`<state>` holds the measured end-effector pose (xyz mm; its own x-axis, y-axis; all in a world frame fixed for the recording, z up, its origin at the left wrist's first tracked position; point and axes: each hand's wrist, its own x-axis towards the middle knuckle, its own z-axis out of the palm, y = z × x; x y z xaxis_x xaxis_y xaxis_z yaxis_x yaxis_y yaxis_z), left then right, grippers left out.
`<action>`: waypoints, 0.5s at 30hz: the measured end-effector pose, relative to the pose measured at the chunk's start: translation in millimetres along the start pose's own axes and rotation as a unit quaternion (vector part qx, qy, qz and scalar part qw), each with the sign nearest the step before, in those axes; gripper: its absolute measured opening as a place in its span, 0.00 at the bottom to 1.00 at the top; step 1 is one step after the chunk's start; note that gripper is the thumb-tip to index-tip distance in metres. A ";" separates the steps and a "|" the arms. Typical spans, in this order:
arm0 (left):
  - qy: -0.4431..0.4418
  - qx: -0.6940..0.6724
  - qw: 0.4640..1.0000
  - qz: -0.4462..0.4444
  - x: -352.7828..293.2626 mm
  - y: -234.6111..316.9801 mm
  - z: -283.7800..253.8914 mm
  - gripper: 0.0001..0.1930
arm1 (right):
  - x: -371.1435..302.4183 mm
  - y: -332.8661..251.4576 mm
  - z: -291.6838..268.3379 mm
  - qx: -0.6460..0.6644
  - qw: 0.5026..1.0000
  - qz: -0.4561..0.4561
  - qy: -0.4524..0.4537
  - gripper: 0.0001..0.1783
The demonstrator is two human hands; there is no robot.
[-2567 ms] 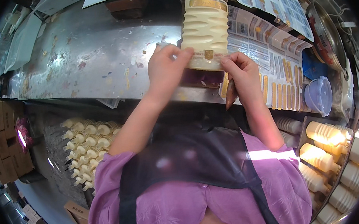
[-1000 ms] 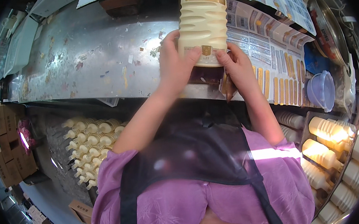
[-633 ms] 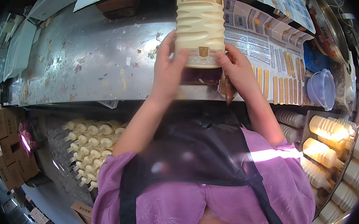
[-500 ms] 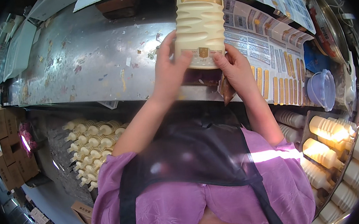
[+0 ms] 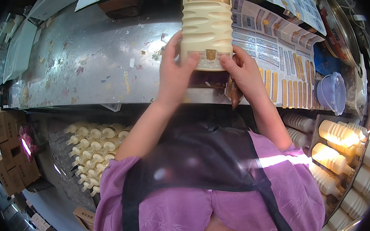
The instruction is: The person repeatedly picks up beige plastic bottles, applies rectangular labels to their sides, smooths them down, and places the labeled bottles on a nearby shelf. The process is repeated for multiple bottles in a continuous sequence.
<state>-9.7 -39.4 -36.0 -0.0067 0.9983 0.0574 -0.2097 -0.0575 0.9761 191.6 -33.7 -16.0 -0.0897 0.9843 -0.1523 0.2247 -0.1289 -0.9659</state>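
Note:
A cream, ribbed bottle [image 5: 207,26] lies with its neck pointing away from me, over the front part of the metal workbench [image 5: 87,76]. A gold band crosses its shoulder, and a small label with a gold centre [image 5: 210,56] sits near its base. My left hand [image 5: 177,62] grips the bottle's left side, thumb on the label's left end. From the right, my right hand [image 5: 243,67] holds the base with its thumb at the label's right end. A brown pointed object [image 5: 234,95] shows below my right hand; what it is I cannot tell.
Sheets of gold and silver labels [image 5: 272,49] cover the bench to the right, beside a pale bucket [image 5: 332,92]. Several cream bottles stand packed at lower left [image 5: 93,153]; more bottles [image 5: 331,157] fill a crate at lower right. Cardboard boxes [image 5: 8,150] are stacked far left.
The bottle has turned very slightly in my hands, its label shifting a little to the right. Both hands keep their places.

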 end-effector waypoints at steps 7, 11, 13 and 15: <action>-0.001 -0.013 1.000 -0.007 -0.7 0.3 -0.5 0.38 | -0.7 0.4 -1.4 -0.006 1.000 0.005 0.003 0.35; -0.007 0.013 1.000 -0.004 -0.6 -5.1 -3.7 0.39 | -1.6 1.0 -1.6 0.013 1.000 0.007 0.001 0.33; -0.015 0.017 1.000 0.001 -0.1 -3.8 -3.6 0.40 | -1.3 3.7 -0.3 0.014 1.000 0.002 0.001 0.32; -0.016 0.001 1.000 -0.008 -0.7 1.6 -1.3 0.40 | -2.1 0.8 -0.8 0.010 1.000 0.005 -0.002 0.33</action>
<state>-11.4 -40.2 -34.8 0.0279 0.9984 0.0491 -0.2078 -0.0423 0.9773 192.8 -35.8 -16.4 -0.0920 0.9822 -0.1638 0.2067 -0.1421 -0.9680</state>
